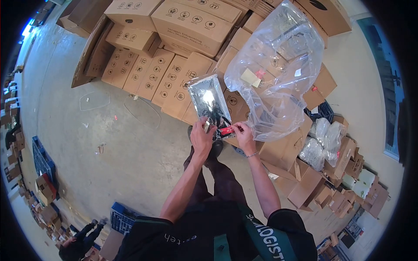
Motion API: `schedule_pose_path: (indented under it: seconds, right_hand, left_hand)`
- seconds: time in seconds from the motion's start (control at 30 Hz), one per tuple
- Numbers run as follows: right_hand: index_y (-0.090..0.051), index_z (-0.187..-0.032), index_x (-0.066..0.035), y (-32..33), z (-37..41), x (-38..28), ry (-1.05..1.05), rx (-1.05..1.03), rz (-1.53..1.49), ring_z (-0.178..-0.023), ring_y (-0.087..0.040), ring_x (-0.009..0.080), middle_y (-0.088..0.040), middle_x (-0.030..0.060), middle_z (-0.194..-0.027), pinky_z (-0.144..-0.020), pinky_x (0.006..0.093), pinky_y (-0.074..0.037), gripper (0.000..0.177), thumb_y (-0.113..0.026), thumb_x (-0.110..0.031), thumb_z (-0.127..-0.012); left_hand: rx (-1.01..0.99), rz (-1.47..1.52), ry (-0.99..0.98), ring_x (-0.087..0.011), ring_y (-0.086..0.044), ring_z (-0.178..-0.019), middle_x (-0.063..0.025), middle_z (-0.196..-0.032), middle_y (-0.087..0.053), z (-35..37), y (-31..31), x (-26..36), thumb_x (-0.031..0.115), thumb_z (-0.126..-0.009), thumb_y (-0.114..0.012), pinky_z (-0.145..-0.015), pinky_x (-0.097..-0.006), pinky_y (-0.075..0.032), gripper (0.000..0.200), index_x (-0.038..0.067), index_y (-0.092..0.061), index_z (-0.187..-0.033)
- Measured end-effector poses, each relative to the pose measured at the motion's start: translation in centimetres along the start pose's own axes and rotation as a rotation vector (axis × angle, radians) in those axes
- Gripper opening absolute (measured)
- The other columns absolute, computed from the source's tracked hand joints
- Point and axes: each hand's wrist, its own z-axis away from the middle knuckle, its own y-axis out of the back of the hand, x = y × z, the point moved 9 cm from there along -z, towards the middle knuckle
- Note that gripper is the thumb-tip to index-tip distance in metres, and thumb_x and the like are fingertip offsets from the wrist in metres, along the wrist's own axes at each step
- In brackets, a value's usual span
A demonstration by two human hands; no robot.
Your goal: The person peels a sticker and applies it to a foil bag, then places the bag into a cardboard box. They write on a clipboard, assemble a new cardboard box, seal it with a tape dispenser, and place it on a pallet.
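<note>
A shiny silver foil bag [210, 96] lies over the near edge of the stacked cartons, its lower end between my hands. My left hand [201, 138] is closed on the bag's lower left corner. With thumb and fingers pinched, my right hand [244, 136] holds the end of a small red strip [227, 130] at the lower right of the bag. The strip's far end lies against the dark, creased foil. What is inside the bag is hidden.
Brown cartons [187, 28] are piled ahead. A large clear plastic bag [278, 74] drapes over those at right. Opened boxes [309, 182] and bundled plastic [322, 139] lie farther right. Blue pallets [123, 217] stand left, with another person [82, 241] at lower left.
</note>
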Motion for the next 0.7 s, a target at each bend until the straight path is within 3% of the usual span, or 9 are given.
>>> schedule_pose_path:
  seconds: [0.17,0.3,0.37,0.53,0.63,0.7]
  right_hand:
    - [-0.058,-0.084,0.001,0.2,0.1,-2.3,0.113,0.034,0.213,-0.076,-0.061,0.0275,-0.06,0.0122,-0.079,-0.071,0.0344,-0.048,0.01,-0.06,-0.009,-0.085]
    - [-0.053,-0.086,-0.001,-0.1,0.6,-2.4,0.184,0.056,0.372,-0.085,-0.057,0.0321,-0.057,0.0129,-0.084,-0.076,0.0387,-0.046,0.009,-0.059,-0.006,-0.084]
    - [-0.05,-0.088,-0.002,-0.1,2.2,-4.6,0.445,0.151,0.478,-0.091,-0.056,0.0317,-0.055,0.0127,-0.089,-0.077,0.0397,-0.045,0.012,-0.06,-0.004,-0.082]
    - [-0.049,-0.087,-0.003,-0.4,4.9,-5.5,0.4,0.023,0.325,-0.092,-0.057,0.0311,-0.056,0.0131,-0.09,-0.079,0.0394,-0.046,0.013,-0.061,-0.002,-0.08]
    - [-0.055,-0.096,-0.002,1.0,4.5,-5.2,0.332,0.093,0.231,-0.09,-0.058,0.0297,-0.059,0.0127,-0.093,-0.08,0.0383,-0.046,0.018,-0.064,-0.007,-0.081]
    - [-0.063,-0.102,-0.003,2.1,3.1,-3.7,0.209,0.26,0.265,-0.087,-0.06,0.0279,-0.063,0.0108,-0.095,-0.078,0.0358,-0.047,0.024,-0.067,-0.013,-0.08]
  left_hand:
    - [0.021,0.016,-0.014,-0.0321,-0.059,-0.094,-0.0134,-0.105,-0.062,-0.1,0.0,0.1,0.014,-0.067,-0.079,-0.079,-0.0403,-0.046,0.048,0.005,-0.058,-0.11]
    - [0.01,-0.02,0.012,-0.0328,-0.059,-0.092,-0.0142,-0.1,-0.062,0.0,0.0,0.2,0.016,-0.068,-0.079,-0.078,-0.0413,-0.046,0.047,0.005,-0.059,-0.109]
    - [0.031,-0.006,-0.007,-0.0332,-0.059,-0.091,-0.0145,-0.099,-0.062,-0.1,0.1,0.4,0.016,-0.068,-0.078,-0.077,-0.0417,-0.046,0.046,0.005,-0.059,-0.108]
    - [0.073,-0.008,-0.056,-0.0342,-0.059,-0.091,-0.0153,-0.099,-0.061,0.4,-0.1,0.7,0.016,-0.07,-0.077,-0.077,-0.042,-0.046,0.044,0.004,-0.058,-0.108]
    - [0.064,0.008,-0.048,-0.0343,-0.059,-0.093,-0.0158,-0.1,-0.061,0.3,0.0,0.7,0.016,-0.07,-0.077,-0.078,-0.0417,-0.046,0.045,0.004,-0.058,-0.108]
    - [0.037,-0.012,-0.022,-0.0344,-0.059,-0.094,-0.0161,-0.102,-0.061,0.3,0.0,0.7,0.016,-0.07,-0.077,-0.08,-0.0417,-0.046,0.045,0.003,-0.057,-0.109]
